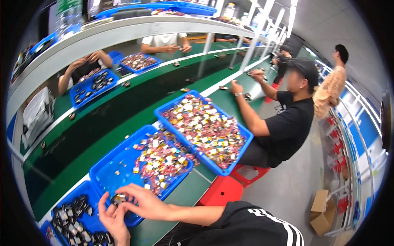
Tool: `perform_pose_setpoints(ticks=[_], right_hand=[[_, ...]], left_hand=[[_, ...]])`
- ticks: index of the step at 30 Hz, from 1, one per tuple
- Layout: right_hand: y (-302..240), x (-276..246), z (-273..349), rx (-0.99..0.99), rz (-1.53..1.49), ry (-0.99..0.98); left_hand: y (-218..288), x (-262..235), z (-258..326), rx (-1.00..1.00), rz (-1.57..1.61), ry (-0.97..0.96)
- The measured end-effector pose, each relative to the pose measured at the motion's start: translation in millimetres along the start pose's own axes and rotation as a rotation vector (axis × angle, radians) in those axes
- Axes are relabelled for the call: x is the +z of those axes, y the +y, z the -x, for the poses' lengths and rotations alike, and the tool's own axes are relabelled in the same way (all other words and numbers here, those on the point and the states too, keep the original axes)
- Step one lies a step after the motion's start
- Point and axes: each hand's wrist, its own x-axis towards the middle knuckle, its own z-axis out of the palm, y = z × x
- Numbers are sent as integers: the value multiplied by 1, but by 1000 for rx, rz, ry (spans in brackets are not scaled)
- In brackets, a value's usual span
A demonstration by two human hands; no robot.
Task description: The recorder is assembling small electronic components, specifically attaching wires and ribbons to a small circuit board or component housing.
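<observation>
Over the lower left trays, my left hand point(115, 223) and my right hand point(144, 201) meet around a small black rounded device part point(118, 199) with a shiny inside. My left fingers hold it from below and the side, and the bent fingers of my right hand pinch at it from above. Just under my hands is a blue tray point(92, 221) of similar black parts with pale pieces in them. Touching its far side, another blue tray point(119, 170) has small pink, white and yellow components heaped at its right end.
A blue tray point(245, 143) heaped with the same components overlaps the middle tray. Beyond runs a dark green conveyor belt point(102, 123) with scattered black parts. A co-worker point(293, 115) sits to the right. A red stool point(221, 192) stands beside the bench; a shelf beam point(135, 30) crosses above.
</observation>
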Motion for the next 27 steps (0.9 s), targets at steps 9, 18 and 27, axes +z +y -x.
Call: perform_pose_setpoints(ticks=[9, 18, 27], right_hand=[[-13, -29, -17, -91, 305, 70], [-23, -18, -62, -208, 437, -82], [-6, -10, -80, 76, 103, -263]], left_hand=[[-4, 10, -11, 61, -116, -59], [-9, -14, -21, -101, 261, -117], [-14, -14, -20, 19, 109, -128]])
